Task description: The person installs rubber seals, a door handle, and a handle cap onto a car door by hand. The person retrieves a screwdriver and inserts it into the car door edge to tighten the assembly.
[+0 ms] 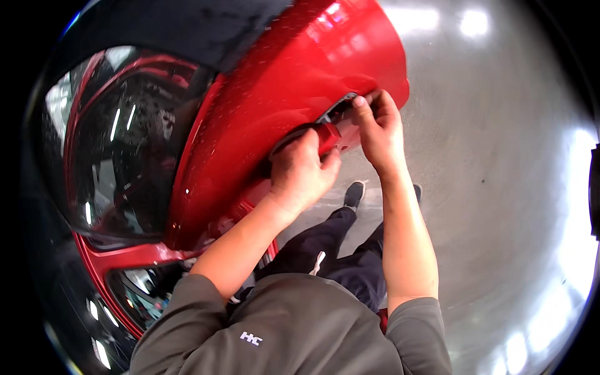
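Observation:
A red car body panel (269, 94) with water drops on it slopes across the middle of the view. At its lower edge, a dark recess (338, 110) with a light grey rim lies between my hands. My left hand (300, 169) is closed on a glossy red piece (327, 137) just below the recess; whether that piece is loose or attached cannot be told. My right hand (380, 128) is at the recess's far right end, with thumb and fingers bent together. What they pinch, if anything, is hidden.
Dark car glass (125, 144) with reflections fills the left, below a black roof-like surface (175, 25). A red-framed opening (147, 290) is at lower left. Grey floor (487, 169) stretches to the right; my shoe (354, 195) stands on it beneath my hands.

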Motion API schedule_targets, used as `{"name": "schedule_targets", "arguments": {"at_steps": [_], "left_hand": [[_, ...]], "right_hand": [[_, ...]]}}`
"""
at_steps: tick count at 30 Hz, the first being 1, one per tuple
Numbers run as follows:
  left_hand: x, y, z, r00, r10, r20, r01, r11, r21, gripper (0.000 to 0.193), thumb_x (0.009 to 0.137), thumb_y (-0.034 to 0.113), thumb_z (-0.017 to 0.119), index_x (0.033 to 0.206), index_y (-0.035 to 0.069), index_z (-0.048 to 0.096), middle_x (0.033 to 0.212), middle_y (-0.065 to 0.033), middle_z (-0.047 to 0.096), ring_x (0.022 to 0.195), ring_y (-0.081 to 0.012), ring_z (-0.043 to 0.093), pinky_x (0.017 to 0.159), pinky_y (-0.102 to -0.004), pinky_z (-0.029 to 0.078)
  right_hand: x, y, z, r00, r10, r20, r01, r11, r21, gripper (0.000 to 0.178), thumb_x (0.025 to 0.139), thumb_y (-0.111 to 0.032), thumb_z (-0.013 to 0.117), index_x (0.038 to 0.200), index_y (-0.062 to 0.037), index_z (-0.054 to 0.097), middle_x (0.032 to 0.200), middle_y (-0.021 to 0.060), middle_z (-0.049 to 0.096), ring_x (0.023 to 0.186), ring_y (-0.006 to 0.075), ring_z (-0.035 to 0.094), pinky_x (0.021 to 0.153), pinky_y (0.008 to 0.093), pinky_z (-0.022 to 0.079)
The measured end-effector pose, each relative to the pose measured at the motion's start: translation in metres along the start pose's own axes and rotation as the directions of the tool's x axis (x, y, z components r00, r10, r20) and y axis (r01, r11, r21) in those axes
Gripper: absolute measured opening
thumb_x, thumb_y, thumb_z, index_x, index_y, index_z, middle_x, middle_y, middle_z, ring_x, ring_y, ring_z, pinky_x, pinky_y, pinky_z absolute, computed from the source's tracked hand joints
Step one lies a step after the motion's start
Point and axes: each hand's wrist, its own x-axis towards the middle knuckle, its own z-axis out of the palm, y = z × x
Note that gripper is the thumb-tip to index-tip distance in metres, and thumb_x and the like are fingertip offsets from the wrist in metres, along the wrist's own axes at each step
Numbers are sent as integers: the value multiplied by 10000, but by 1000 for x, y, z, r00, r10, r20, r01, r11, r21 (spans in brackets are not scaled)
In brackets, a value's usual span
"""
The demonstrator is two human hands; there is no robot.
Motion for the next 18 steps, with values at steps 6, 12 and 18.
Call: {"name": "schedule_targets", "arguments": {"at_steps": [6, 12, 18], "left_hand": [[-14, -1, -5, 1000, -4, 6, 4, 996, -85, 292, 851, 244, 784, 956, 29, 617, 838, -224, 694, 808, -432, 696, 728, -512, 559], [1, -1, -4, 996, -85, -13, 84, 995, -47, 304, 833, 284, 783, 905, 37, 622, 787, -200, 694, 775, -403, 711, 692, -514, 564], [4, -3, 9, 988, -145, -46, 141, 987, -80, 320, 826, 301, 778, 944, 36, 643, 827, -170, 711, 788, -382, 718, 704, -509, 576]], "right_hand": [[-5, -15, -3, 993, 92, 77, -93, 996, 5, 197, 1068, -173, 666, 959, -67, 540, 844, -4, 597, 765, 95, 539, 707, 260, 460], [-3, -26, 5, 988, 150, 39, -149, 989, -17, 185, 1093, -212, 626, 992, -93, 528, 838, -17, 590, 739, 74, 509, 642, 241, 419], [1, -15, -4, 990, 110, 93, -100, 989, -105, 185, 1103, -271, 602, 1040, -124, 508, 787, -34, 547, 604, 43, 425, 524, 207, 348]]}}
